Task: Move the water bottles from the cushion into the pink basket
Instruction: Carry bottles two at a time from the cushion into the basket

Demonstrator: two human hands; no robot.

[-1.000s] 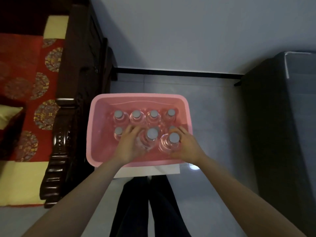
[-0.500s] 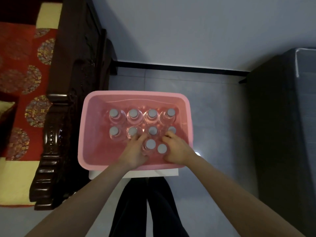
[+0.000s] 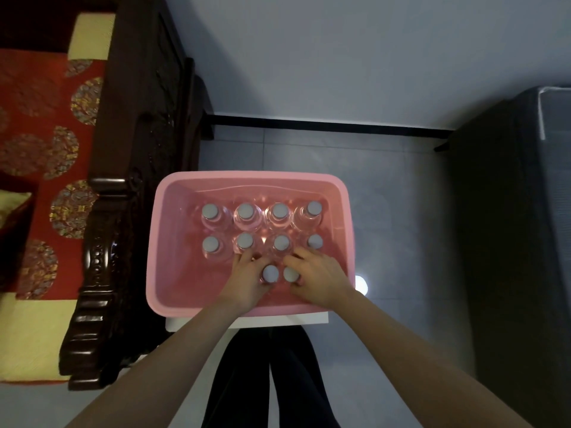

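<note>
Your left hand [image 3: 247, 281] is wrapping its fingers around one water bottle [image 3: 270, 274] while your right hand [image 3: 318, 281] is gripping a second bottle [image 3: 290, 274] touching it, both being set upright into the pink basket [image 3: 173, 242]. You are starting a third row just in front of eight capped bottles [image 3: 262, 227] already standing in two neat rows of four, likely so the load packs tightly and nothing tips. Both forearms are reaching forward and down over the basket's near rim, wrists slightly bent, knuckles up, thumbs toward each other. The basket is sitting on a small white stand [image 3: 309, 319] on the tiled floor [image 3: 395, 211], beside a dark carved wooden seat [image 3: 105, 242] with a red patterned cushion [image 3: 40, 125]; no bottles are showing on the visible part of it.
</note>
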